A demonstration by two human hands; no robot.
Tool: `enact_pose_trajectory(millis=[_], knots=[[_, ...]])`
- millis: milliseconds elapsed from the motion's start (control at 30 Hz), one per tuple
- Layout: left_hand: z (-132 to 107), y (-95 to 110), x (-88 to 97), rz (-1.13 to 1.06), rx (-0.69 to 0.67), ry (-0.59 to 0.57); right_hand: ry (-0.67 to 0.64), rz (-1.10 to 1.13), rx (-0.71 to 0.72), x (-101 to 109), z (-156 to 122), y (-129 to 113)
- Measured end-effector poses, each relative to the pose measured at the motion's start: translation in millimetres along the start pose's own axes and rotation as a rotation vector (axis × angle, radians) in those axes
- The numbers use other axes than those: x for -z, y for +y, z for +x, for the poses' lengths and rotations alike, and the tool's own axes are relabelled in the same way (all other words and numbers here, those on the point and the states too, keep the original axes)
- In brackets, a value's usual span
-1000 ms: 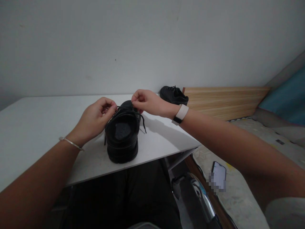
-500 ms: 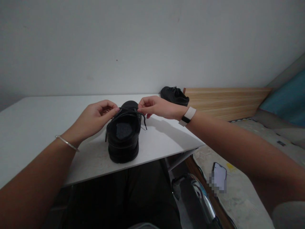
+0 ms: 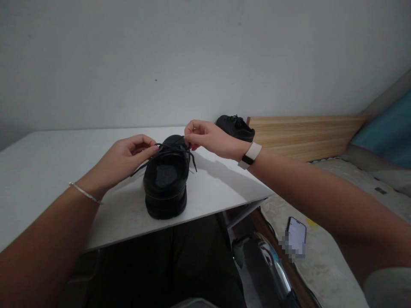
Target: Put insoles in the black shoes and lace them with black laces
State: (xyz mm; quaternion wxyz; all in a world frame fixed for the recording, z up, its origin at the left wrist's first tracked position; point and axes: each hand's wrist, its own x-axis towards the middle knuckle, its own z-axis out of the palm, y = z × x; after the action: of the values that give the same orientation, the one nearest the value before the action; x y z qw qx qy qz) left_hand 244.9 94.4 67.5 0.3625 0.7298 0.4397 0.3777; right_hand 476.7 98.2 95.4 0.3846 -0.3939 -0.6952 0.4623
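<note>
A black shoe stands upright on the white table, heel toward me and toe toward the wall. Its black shoelace crosses over the opening, with one loose end hanging at the right side and another sticking out at the left. At the left of the laces, my left hand pinches part of the shoelace between thumb and fingers. My right hand is closed on another part of it, slightly higher, at the right of the shoe's tongue. The fingertips partly hide the lace where they grip.
A second black laced shoe sits at the table's back right, by a wooden board. The white table meets the wall behind. At lower right, a phone lies on a light bedcover, beside a dark chair arm.
My right hand has risen slightly, drawing its part of the lace upward. A lace end now shows sticking out at the left, below my left hand. The shoe stays in place.
</note>
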Motion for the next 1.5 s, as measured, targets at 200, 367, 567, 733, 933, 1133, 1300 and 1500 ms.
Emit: enact_pose_trajectory(millis=[200,367,567,733,933,1133,1300,1500], knots=[[-1,0,-2.7,-0.059,-0.037,0.103,-0.039,0.149,0.007,1,0,-2],[1,-5,-0.1,-0.174,-0.027,0.109,-0.082,0.2,0.018,1,-1,-2],[4,-10,0.9,-0.115,0.088,0.041,-0.003,0.074,-0.023,3,2,7],[3,-7,-1.1,-0.001,0.07,-0.032,-0.097,-0.124,-0.161,7,-4,8],[2,-5,2.2,-0.006,0.016,0.028,-0.141,-0.091,-0.142,7,-8,6],[3,-9,3.7,-0.286,0.0,0.141,-0.014,0.091,-0.237,8,-6,0],[1,-3,0.6,-0.416,-0.015,0.083,0.023,0.214,-0.254,9,-7,-6],[1,-2,2.4,-0.529,-0.041,0.105,0.134,0.239,-0.247,8,-4,-5]])
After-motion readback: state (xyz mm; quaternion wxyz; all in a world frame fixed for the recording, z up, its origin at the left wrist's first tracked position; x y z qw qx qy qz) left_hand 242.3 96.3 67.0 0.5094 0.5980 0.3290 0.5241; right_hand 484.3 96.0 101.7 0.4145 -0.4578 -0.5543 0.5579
